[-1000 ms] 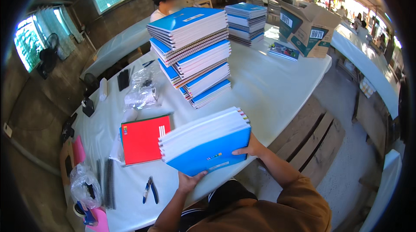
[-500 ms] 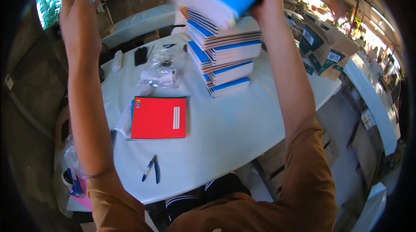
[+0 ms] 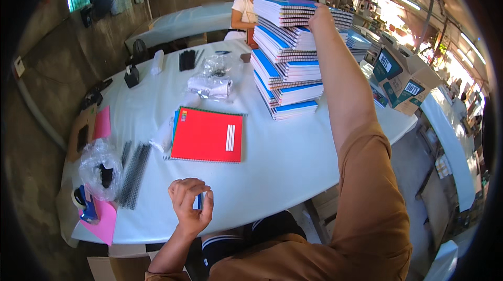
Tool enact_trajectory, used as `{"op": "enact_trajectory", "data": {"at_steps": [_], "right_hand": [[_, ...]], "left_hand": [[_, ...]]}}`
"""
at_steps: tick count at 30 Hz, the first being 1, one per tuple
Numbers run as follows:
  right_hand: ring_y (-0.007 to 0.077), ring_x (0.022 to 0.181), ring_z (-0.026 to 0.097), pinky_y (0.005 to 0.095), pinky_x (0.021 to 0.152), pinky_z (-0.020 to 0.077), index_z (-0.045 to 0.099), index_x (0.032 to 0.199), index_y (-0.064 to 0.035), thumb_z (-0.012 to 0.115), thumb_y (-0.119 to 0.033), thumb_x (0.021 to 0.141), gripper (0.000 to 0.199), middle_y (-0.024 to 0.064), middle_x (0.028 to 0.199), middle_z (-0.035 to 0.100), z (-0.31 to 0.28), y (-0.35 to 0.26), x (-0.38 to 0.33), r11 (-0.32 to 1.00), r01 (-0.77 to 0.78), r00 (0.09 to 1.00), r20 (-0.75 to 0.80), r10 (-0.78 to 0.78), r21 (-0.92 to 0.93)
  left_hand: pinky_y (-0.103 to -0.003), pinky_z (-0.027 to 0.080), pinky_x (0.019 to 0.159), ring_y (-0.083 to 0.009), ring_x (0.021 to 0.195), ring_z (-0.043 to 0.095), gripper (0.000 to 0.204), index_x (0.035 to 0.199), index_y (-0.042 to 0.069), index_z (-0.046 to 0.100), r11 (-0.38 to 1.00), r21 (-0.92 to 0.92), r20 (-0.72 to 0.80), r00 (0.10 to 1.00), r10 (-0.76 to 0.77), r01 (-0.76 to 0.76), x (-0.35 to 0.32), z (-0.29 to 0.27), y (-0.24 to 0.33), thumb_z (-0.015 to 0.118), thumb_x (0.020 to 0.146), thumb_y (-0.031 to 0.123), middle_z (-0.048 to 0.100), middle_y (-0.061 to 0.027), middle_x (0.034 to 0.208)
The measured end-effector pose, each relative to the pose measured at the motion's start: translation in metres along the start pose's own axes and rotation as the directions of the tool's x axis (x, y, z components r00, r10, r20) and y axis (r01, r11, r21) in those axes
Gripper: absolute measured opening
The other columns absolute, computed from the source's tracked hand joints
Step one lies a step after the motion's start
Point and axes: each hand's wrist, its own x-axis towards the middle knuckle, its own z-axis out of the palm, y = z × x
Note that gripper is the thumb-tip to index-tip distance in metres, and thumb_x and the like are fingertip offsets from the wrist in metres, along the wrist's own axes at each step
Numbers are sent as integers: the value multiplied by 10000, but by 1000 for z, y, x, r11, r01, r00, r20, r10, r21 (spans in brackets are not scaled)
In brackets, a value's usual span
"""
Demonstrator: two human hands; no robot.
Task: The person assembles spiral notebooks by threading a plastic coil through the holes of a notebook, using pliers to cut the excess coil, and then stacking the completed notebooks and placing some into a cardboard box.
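I judge the step in hand to be squaring the tall stack of spiral notebooks (image 3: 291, 55), which stands toward the far right part of the white table (image 3: 293, 165). My right hand (image 3: 320, 16) rests against the stack's top right edge; I cannot tell whether its fingers are spread or curled. My left hand (image 3: 189, 205) hovers over the near edge of the table, fingers pressed together, pinching a small blue pen (image 3: 199, 201). A red notebook (image 3: 208, 134) lies flat at mid-table, apart from the stack. The next move calls for steady, level pressure, since the upper bundles overhang unevenly
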Motion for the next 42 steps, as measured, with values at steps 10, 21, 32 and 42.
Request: {"op": "enact_trajectory", "data": {"at_steps": [10,21,32,42], "right_hand": [[229,915,561,401,847,430,604,1013,-45,622,-266,770,329,110,1003,614,-57,8,-154,444,896,322,690,-649,-1],[304,1219,423,374,1018,323,274,1364,38,670,-390,759,840,231,1304,450,-333,252,-187,329,204,847,335,413,-922],[300,1044,545,371,921,407,498,1200,34,620,-303,794,542,187,1133,576,-395,193,-181,518,245,952,303,30,-819],[310,1044,500,378,924,375,464,1250,5,616,-127,788,504,201,1140,538,-447,96,-232,289,530,813,383,-438,-797]], "left_hand": [[-375,441,854,-277,989,551,462,1154,-32,521,801,17,-66,800,-596,598,-22,60,-171,652,813,251,556,-183,1096],[-393,366,978,-386,1151,500,876,1201,-80,510,453,541,376,278,-884,709,34,111,-239,513,750,670,536,-302,1173],[-419,467,787,-413,933,598,508,1015,-86,522,700,79,301,653,-695,709,-17,154,-94,603,848,387,620,-283,936],[-327,478,749,-212,845,600,525,1100,-56,530,388,-262,706,450,-547,884,12,239,-48,597,860,407,618,-145,950]]}}
